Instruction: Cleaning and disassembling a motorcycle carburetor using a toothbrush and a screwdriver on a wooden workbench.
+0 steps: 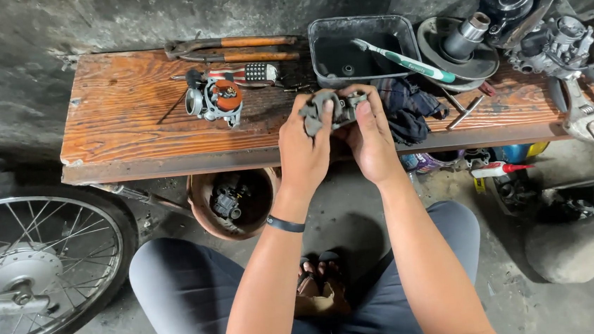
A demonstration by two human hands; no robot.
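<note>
Knees below, both hands — left hand, right hand — grip a grey metal part; other parts lie loose on the wooden bench — unassembled.

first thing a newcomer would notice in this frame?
Dead centre, the left hand and right hand together grip a small grey metal engine part over the front edge of a worn orange-brown wooden bench. Behind it stands a black rectangular plastic tub with a green-and-white toothbrush lying across its rim. At lower left, a spoked motorcycle wheel rests on the floor.
</note>
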